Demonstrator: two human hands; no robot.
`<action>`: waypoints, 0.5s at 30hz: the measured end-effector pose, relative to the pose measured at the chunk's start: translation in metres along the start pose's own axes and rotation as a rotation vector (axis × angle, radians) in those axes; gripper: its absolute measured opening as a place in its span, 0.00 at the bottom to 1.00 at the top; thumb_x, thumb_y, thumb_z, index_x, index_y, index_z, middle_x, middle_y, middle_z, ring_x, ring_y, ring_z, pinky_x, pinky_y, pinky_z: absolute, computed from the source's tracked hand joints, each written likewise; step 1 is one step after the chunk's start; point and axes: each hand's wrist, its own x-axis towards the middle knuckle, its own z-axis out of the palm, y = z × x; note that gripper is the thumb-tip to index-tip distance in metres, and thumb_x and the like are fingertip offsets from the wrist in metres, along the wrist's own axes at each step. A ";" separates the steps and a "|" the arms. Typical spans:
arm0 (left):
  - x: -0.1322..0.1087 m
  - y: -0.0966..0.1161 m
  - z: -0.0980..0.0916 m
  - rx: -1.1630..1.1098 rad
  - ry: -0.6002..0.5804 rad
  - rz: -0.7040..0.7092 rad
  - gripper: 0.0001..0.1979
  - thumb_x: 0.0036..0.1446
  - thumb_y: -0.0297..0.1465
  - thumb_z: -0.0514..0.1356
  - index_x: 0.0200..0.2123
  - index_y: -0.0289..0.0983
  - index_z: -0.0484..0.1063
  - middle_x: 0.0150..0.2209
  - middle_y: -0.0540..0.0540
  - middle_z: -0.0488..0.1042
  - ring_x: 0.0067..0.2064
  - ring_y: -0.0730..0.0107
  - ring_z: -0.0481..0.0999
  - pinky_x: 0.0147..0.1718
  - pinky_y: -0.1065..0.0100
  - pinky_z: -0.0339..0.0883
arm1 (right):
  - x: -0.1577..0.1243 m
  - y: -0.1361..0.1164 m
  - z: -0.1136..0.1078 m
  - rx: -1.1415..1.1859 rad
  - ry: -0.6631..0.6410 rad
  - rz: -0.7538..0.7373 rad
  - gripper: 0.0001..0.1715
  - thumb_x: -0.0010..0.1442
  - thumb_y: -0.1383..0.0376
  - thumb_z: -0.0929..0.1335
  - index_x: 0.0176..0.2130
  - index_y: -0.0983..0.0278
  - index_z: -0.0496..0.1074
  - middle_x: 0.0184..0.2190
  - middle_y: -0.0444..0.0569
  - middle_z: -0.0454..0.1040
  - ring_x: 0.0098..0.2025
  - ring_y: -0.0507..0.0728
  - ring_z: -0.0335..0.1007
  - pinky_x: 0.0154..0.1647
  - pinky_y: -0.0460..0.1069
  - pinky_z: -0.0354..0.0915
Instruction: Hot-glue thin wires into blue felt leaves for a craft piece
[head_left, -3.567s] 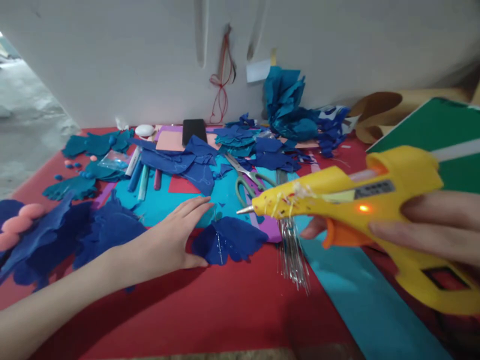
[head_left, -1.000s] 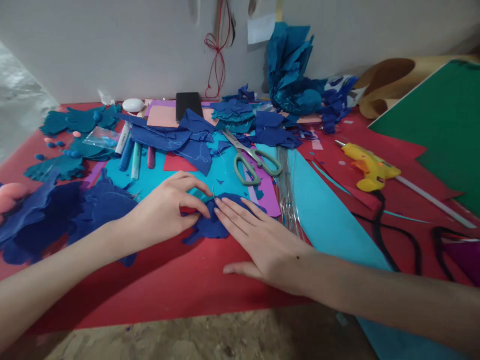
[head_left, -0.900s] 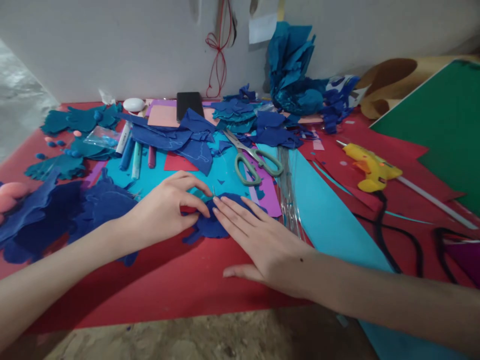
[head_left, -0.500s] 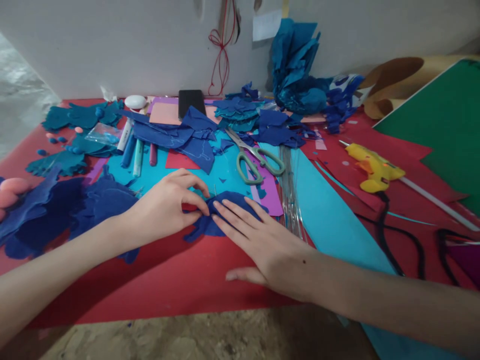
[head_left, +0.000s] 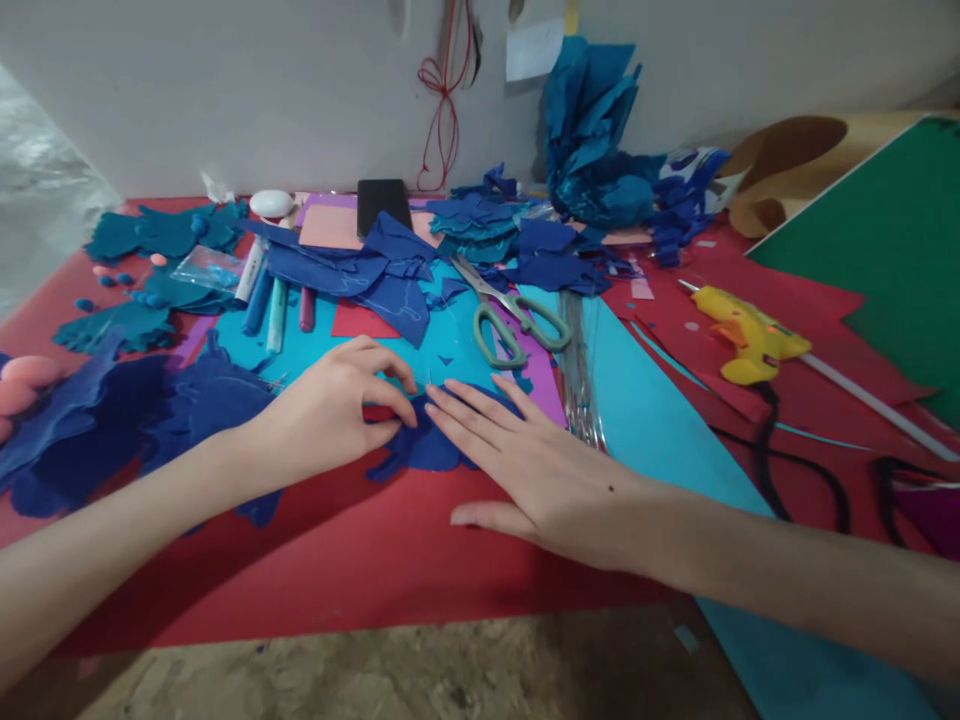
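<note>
A dark blue felt piece (head_left: 420, 450) lies on the red sheet (head_left: 360, 570) in front of me. My left hand (head_left: 330, 410) pinches its left edge between thumb and curled fingers. My right hand (head_left: 525, 460) lies flat on the piece with its fingers stretched out and apart, pressing it down. A thin wire pokes up just beyond the fingertips of both hands. The yellow glue gun (head_left: 746, 335) lies on the red sheet at the right, away from both hands.
Green-handled scissors (head_left: 510, 325) lie just beyond the hands, beside a bundle of thin wires (head_left: 581, 370). Blue and teal felt scraps (head_left: 480, 235), pens (head_left: 266, 305) and a black phone (head_left: 382, 200) crowd the back. A teal sheet (head_left: 675, 440) and green board (head_left: 885, 240) lie right.
The glue gun, held in my right hand 3.6 s ago, now lies on the red sheet at the right. My right hand has come down flat on the blue felt; my left now pinches it.
</note>
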 end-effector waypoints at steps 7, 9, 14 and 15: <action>0.000 -0.003 0.000 -0.014 -0.001 0.033 0.10 0.48 0.22 0.55 0.25 0.38 0.75 0.33 0.46 0.71 0.37 0.65 0.68 0.40 0.61 0.63 | 0.005 0.002 -0.001 0.038 0.010 -0.009 0.40 0.59 0.48 0.52 0.58 0.74 0.49 0.60 0.57 0.42 0.61 0.61 0.36 0.57 0.63 0.44; -0.001 -0.004 0.000 -0.019 0.014 0.039 0.14 0.48 0.19 0.52 0.26 0.37 0.75 0.33 0.46 0.71 0.38 0.65 0.68 0.39 0.61 0.63 | 0.006 0.003 0.000 0.038 0.006 0.000 0.39 0.60 0.48 0.51 0.58 0.74 0.49 0.60 0.56 0.43 0.61 0.60 0.37 0.57 0.63 0.44; -0.002 -0.005 -0.003 0.005 0.073 0.016 0.22 0.41 0.13 0.45 0.27 0.36 0.74 0.33 0.46 0.72 0.38 0.66 0.69 0.38 0.63 0.63 | 0.007 0.004 0.001 0.027 -0.011 -0.005 0.38 0.60 0.48 0.51 0.59 0.72 0.48 0.60 0.53 0.41 0.62 0.59 0.35 0.58 0.62 0.41; -0.002 -0.005 -0.004 0.008 0.084 0.010 0.22 0.40 0.13 0.44 0.27 0.35 0.74 0.32 0.45 0.72 0.38 0.66 0.69 0.38 0.63 0.63 | 0.006 0.004 0.000 0.026 -0.016 -0.015 0.38 0.60 0.48 0.51 0.59 0.72 0.49 0.60 0.52 0.41 0.62 0.59 0.34 0.59 0.63 0.40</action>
